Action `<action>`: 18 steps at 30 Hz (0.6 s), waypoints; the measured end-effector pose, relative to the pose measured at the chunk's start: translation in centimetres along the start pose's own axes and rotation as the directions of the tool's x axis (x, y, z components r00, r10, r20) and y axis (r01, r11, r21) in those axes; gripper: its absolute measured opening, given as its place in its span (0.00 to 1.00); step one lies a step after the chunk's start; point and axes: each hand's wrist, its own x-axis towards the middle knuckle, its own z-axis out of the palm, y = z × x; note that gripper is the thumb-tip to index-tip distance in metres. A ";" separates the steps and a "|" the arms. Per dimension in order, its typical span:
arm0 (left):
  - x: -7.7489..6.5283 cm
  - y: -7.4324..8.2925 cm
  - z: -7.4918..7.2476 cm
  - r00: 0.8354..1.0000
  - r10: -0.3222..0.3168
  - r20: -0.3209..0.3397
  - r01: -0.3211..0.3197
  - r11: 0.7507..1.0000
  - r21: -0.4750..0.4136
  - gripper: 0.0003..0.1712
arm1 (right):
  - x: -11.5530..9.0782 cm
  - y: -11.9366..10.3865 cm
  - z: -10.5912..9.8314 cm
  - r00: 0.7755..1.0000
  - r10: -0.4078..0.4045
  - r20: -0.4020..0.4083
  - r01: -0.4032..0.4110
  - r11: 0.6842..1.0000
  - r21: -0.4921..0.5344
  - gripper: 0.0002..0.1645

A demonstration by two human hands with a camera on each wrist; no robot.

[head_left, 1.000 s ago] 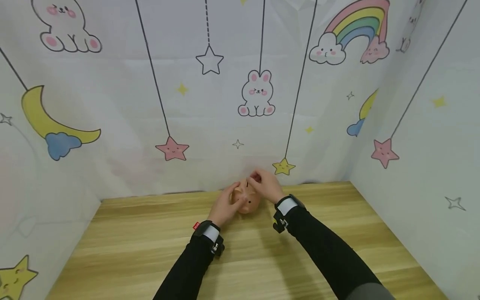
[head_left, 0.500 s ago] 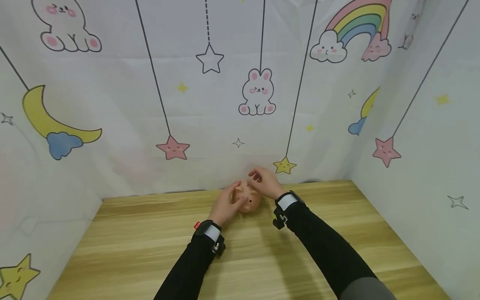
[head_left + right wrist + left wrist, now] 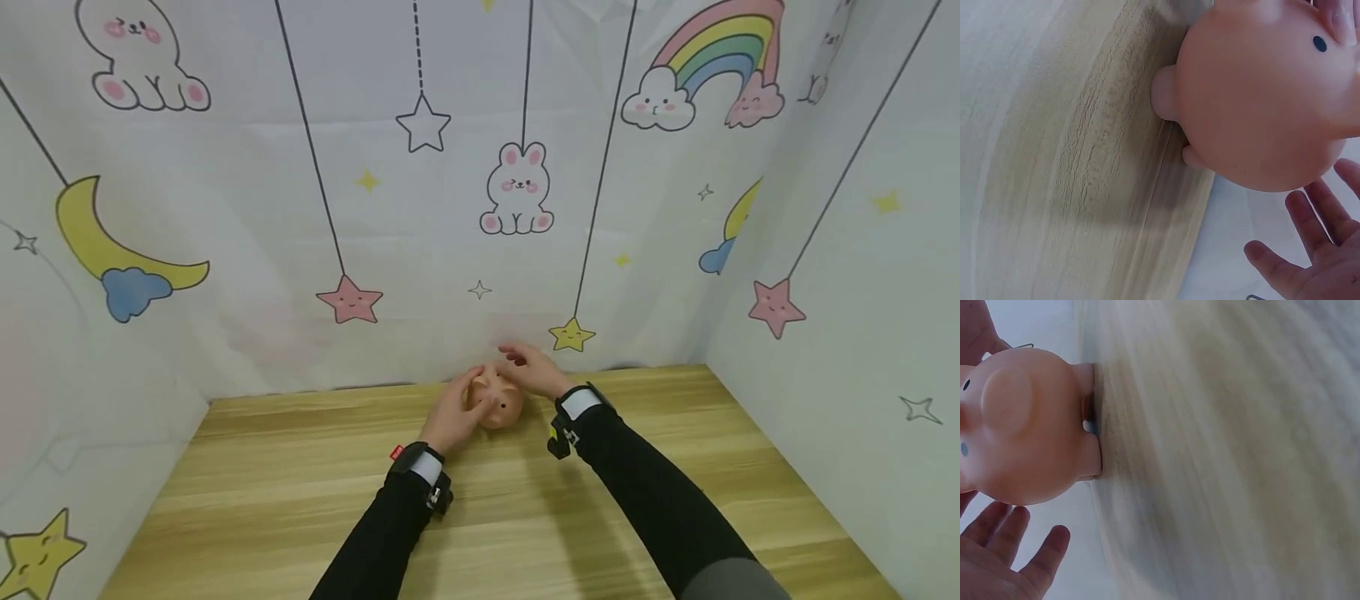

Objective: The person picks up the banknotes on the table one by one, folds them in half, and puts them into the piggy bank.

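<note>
A pink piggy bank (image 3: 506,412) stands on the wood-grain table (image 3: 300,483), close to the back wall. My left hand (image 3: 450,417) holds it from the left, with the thumb across the front of its head and the other fingers at its side. On the far right my right hand (image 3: 534,372) hovers over the top edge, its fingers extended and nothing seen between them. In the right wrist view the right hand (image 3: 1329,256) has spread fingers beside the piggy bank's round body (image 3: 1260,106). The left wrist view shows the snout (image 3: 1007,403) and feet on the table.
A white printed cloth (image 3: 427,250) with rabbits, stars and a rainbow forms the wall behind the table, and similar cloth (image 3: 847,400) rises on the right. Both wrists wear dark straps with small cameras.
My right fingers, bunched together over the top of the piggy bank a second ago, have loosened and straightened. A thin dark sliver near them no longer shows. The left hand keeps its hold.
</note>
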 end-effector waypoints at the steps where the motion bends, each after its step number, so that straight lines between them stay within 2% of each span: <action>1: -0.1 0.0 -0.2 1.000 -0.008 0.002 0.008 1.000 0.008 0.38 | -0.2 -0.2 0.0 1.000 0.002 -0.007 -0.002 1.000 -0.021 0.34; 6: -0.8 0.2 -2.1 1.000 -0.018 -0.012 0.018 0.999 0.042 0.42 | -1.9 -1.0 -0.5 0.997 -0.071 -0.033 0.066 0.988 -0.140 0.35; 10: -2.1 1.3 -4.2 1.000 0.000 -0.029 0.004 0.987 0.162 0.45 | -4.1 -1.6 -1.0 0.995 -0.088 -0.048 0.075 0.973 -0.218 0.38; 12: -3.0 2.1 -4.9 0.999 0.014 -0.051 -0.001 0.969 0.247 0.45 | -5.5 -1.7 -1.1 0.995 -0.077 -0.059 0.059 0.964 -0.259 0.39; 14: -4.2 2.7 -5.4 0.996 0.041 -0.078 -0.013 0.944 0.329 0.46 | -6.8 -1.6 -0.8 0.992 -0.102 -0.077 0.072 0.944 -0.322 0.40; 16: -5.5 3.1 -5.7 0.992 0.071 -0.102 -0.025 0.917 0.398 0.46 | -8.1 -1.6 -0.5 0.986 -0.134 -0.096 0.086 0.914 -0.396 0.41; 18: -6.8 3.2 -5.8 0.989 0.087 -0.118 -0.024 0.890 0.455 0.47 | -9.4 -1.7 -0.2 0.979 -0.166 -0.120 0.089 0.872 -0.481 0.41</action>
